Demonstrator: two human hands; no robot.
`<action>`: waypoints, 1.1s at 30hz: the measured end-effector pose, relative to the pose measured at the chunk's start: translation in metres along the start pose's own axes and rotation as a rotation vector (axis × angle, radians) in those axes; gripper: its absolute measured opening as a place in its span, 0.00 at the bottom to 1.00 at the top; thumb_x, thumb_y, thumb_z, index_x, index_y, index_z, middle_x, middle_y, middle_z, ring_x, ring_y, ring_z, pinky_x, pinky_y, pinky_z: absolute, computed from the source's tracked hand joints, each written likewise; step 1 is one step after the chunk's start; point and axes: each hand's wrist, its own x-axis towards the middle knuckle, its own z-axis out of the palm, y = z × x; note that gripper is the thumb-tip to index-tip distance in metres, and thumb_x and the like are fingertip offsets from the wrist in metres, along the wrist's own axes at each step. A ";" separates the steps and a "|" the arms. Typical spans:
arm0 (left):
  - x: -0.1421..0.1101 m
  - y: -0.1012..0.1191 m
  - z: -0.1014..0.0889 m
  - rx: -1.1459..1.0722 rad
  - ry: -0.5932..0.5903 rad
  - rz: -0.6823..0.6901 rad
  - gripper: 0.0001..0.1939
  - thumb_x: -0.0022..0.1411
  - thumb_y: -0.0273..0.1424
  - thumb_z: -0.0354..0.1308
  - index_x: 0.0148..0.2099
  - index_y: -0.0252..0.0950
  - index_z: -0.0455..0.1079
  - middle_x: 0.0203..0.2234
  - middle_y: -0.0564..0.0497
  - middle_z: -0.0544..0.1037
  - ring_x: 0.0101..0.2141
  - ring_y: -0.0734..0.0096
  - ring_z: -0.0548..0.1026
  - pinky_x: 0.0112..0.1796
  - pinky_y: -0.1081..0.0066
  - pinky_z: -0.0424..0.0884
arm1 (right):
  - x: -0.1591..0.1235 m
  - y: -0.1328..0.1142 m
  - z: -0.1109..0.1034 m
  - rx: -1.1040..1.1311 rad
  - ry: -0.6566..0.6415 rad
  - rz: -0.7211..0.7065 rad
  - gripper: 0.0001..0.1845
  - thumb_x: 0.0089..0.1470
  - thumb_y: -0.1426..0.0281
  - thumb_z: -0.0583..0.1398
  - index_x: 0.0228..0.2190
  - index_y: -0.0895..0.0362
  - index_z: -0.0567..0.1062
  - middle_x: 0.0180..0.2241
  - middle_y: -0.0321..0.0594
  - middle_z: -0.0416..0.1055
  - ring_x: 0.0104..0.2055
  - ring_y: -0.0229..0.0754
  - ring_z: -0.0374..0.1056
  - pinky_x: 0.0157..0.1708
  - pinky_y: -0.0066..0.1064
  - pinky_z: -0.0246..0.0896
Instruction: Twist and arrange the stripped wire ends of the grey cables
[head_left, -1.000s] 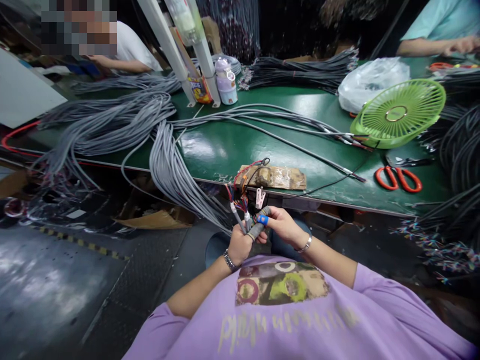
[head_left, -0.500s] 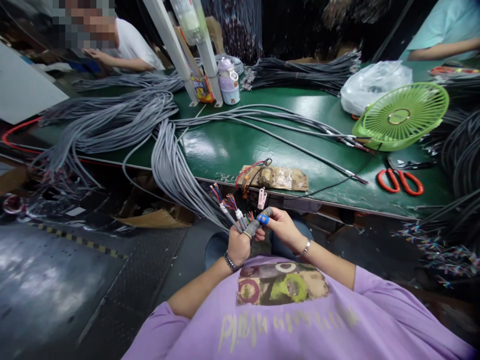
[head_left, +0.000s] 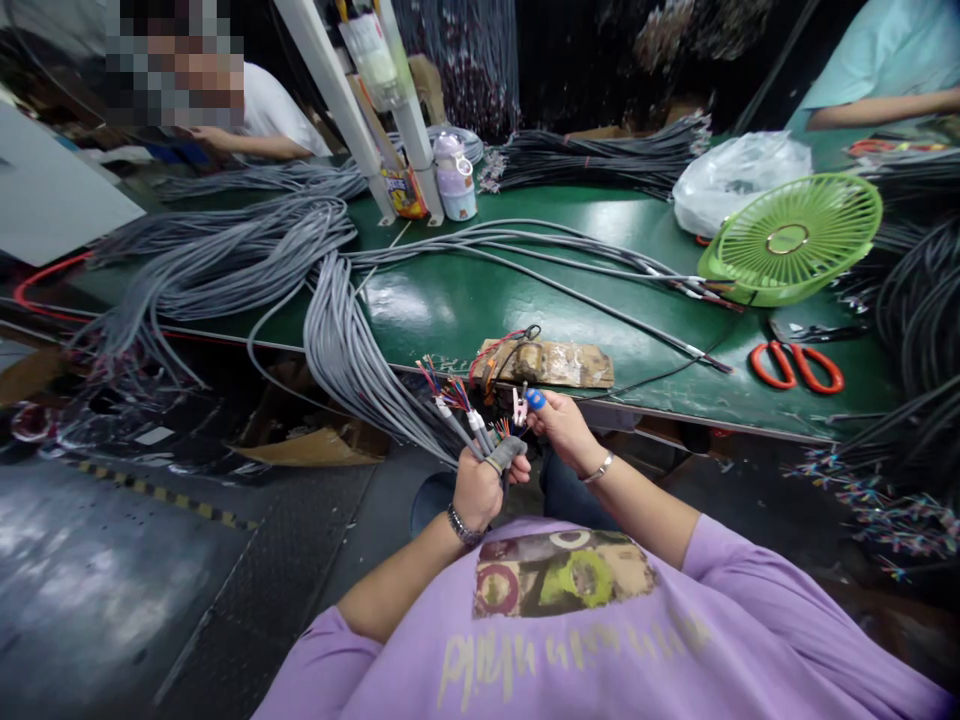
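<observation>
My left hand (head_left: 480, 485) is closed around several grey cables (head_left: 459, 432). Their stripped ends point up and fan out into thin coloured wires (head_left: 427, 378), with white wrapping below the strands. Grey tape covers a finger of this hand. To its right, my right hand (head_left: 562, 428) has its fingertips pinched at a small pale pink clip (head_left: 519, 408) by the bench edge; blue tape wraps one finger. Behind the clip, a wooden block (head_left: 577, 362) with clear tape and red and black leads lies on the bench.
Long bundles of grey cable (head_left: 247, 240) spread across the green bench (head_left: 465, 300) and hang over its edge. Orange-handled scissors (head_left: 799, 367), a green fan (head_left: 795, 235) and a plastic bag (head_left: 739, 180) are on the right. Two people sit across the bench.
My right hand has moved away from the cable ends, up to the pink clip. My left hand keeps its hold on the cables.
</observation>
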 end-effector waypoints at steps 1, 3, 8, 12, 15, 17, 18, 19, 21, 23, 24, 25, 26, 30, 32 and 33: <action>0.001 -0.001 0.000 0.004 0.003 0.000 0.15 0.49 0.40 0.63 0.24 0.32 0.70 0.15 0.51 0.75 0.14 0.77 0.70 0.16 0.78 0.62 | 0.001 0.002 0.001 0.005 0.014 -0.002 0.26 0.45 0.47 0.61 0.20 0.59 0.70 0.16 0.33 0.63 0.18 0.30 0.53 0.19 0.24 0.49; 0.003 -0.003 0.001 0.010 0.010 -0.005 0.15 0.49 0.40 0.63 0.24 0.32 0.70 0.15 0.51 0.75 0.14 0.76 0.70 0.16 0.78 0.62 | 0.003 0.006 0.004 0.107 -0.037 0.080 0.28 0.46 0.44 0.58 0.24 0.59 0.73 0.18 0.34 0.65 0.19 0.32 0.57 0.20 0.25 0.53; 0.006 -0.007 0.001 0.029 0.022 -0.015 0.15 0.49 0.40 0.63 0.24 0.32 0.70 0.14 0.51 0.75 0.14 0.76 0.70 0.16 0.78 0.61 | 0.010 0.008 0.012 0.406 -0.065 0.244 0.27 0.45 0.47 0.61 0.27 0.60 0.75 0.22 0.37 0.70 0.22 0.33 0.62 0.23 0.25 0.59; 0.006 -0.009 0.001 0.035 0.014 -0.020 0.14 0.49 0.39 0.63 0.25 0.32 0.70 0.15 0.51 0.75 0.15 0.75 0.71 0.17 0.78 0.63 | 0.011 0.008 0.015 0.440 -0.029 0.241 0.26 0.46 0.48 0.61 0.26 0.60 0.74 0.22 0.38 0.70 0.22 0.33 0.62 0.23 0.25 0.60; 0.004 -0.009 0.000 0.037 0.025 -0.021 0.15 0.49 0.40 0.63 0.25 0.32 0.70 0.15 0.51 0.75 0.14 0.76 0.71 0.17 0.78 0.63 | 0.007 0.012 0.012 0.452 -0.052 0.250 0.27 0.48 0.46 0.59 0.28 0.59 0.74 0.23 0.38 0.70 0.23 0.34 0.63 0.23 0.25 0.60; 0.002 -0.009 -0.002 0.033 0.034 -0.007 0.15 0.50 0.40 0.63 0.24 0.32 0.70 0.15 0.51 0.75 0.14 0.76 0.71 0.17 0.78 0.62 | 0.001 0.014 0.007 0.445 -0.086 0.276 0.28 0.48 0.45 0.57 0.29 0.59 0.74 0.23 0.37 0.69 0.22 0.33 0.62 0.24 0.25 0.60; 0.000 -0.009 -0.003 0.031 0.037 0.002 0.16 0.50 0.40 0.63 0.24 0.32 0.70 0.15 0.50 0.75 0.14 0.76 0.70 0.16 0.78 0.62 | -0.003 0.015 0.004 0.432 -0.112 0.287 0.28 0.48 0.45 0.57 0.29 0.60 0.74 0.23 0.37 0.68 0.22 0.33 0.62 0.24 0.25 0.60; -0.001 -0.009 -0.004 0.029 0.040 0.011 0.15 0.50 0.40 0.63 0.24 0.32 0.70 0.15 0.51 0.75 0.14 0.76 0.71 0.16 0.78 0.62 | -0.008 0.015 0.001 0.411 -0.141 0.287 0.28 0.48 0.45 0.58 0.28 0.60 0.73 0.23 0.36 0.68 0.22 0.32 0.61 0.24 0.25 0.59; -0.004 -0.011 -0.006 0.028 0.046 0.023 0.14 0.51 0.39 0.63 0.26 0.31 0.71 0.15 0.51 0.75 0.14 0.76 0.71 0.16 0.78 0.62 | -0.019 0.014 -0.004 0.346 -0.194 0.259 0.26 0.45 0.47 0.61 0.28 0.60 0.73 0.24 0.36 0.68 0.23 0.32 0.61 0.25 0.26 0.59; -0.006 -0.013 -0.008 0.033 0.043 0.030 0.14 0.50 0.39 0.63 0.26 0.31 0.71 0.16 0.51 0.75 0.15 0.76 0.71 0.16 0.78 0.62 | -0.029 0.011 -0.006 0.239 -0.214 0.202 0.22 0.41 0.53 0.67 0.26 0.60 0.72 0.23 0.34 0.68 0.22 0.31 0.59 0.25 0.26 0.56; -0.007 -0.015 -0.009 0.037 0.037 0.032 0.14 0.51 0.39 0.64 0.26 0.32 0.71 0.16 0.51 0.75 0.15 0.76 0.71 0.16 0.78 0.63 | -0.033 0.010 -0.006 0.178 -0.211 0.167 0.20 0.39 0.56 0.68 0.25 0.60 0.72 0.22 0.33 0.67 0.22 0.30 0.58 0.25 0.25 0.55; -0.007 -0.016 -0.010 0.042 0.030 0.036 0.14 0.51 0.38 0.64 0.26 0.32 0.71 0.16 0.51 0.75 0.15 0.76 0.71 0.16 0.78 0.63 | -0.036 0.008 -0.006 0.120 -0.204 0.132 0.19 0.39 0.59 0.69 0.24 0.60 0.72 0.21 0.32 0.66 0.22 0.30 0.57 0.24 0.25 0.53; -0.007 -0.018 -0.011 0.047 0.023 0.040 0.14 0.51 0.38 0.64 0.26 0.32 0.71 0.16 0.52 0.75 0.15 0.76 0.71 0.17 0.78 0.63 | -0.038 0.007 -0.005 0.069 -0.195 0.101 0.18 0.38 0.60 0.69 0.24 0.60 0.72 0.20 0.31 0.65 0.22 0.30 0.56 0.24 0.25 0.52; -0.007 -0.019 -0.012 0.042 0.044 0.079 0.13 0.52 0.38 0.63 0.26 0.32 0.71 0.16 0.52 0.75 0.16 0.75 0.72 0.17 0.78 0.65 | -0.039 0.007 -0.002 -0.043 -0.126 0.036 0.17 0.41 0.59 0.68 0.22 0.60 0.71 0.18 0.31 0.64 0.21 0.31 0.55 0.24 0.26 0.50; -0.006 -0.017 -0.011 0.017 0.077 0.092 0.12 0.52 0.37 0.63 0.26 0.32 0.71 0.15 0.52 0.75 0.16 0.76 0.72 0.17 0.78 0.64 | -0.040 0.011 -0.002 -0.071 -0.086 0.018 0.17 0.42 0.59 0.67 0.21 0.60 0.71 0.18 0.31 0.63 0.21 0.31 0.55 0.23 0.26 0.50; -0.006 -0.015 -0.011 0.002 0.094 0.095 0.12 0.52 0.37 0.63 0.26 0.32 0.71 0.15 0.52 0.74 0.16 0.76 0.71 0.17 0.78 0.64 | -0.040 0.013 -0.002 -0.083 -0.085 0.009 0.18 0.42 0.58 0.67 0.20 0.60 0.71 0.18 0.31 0.64 0.21 0.31 0.55 0.23 0.26 0.51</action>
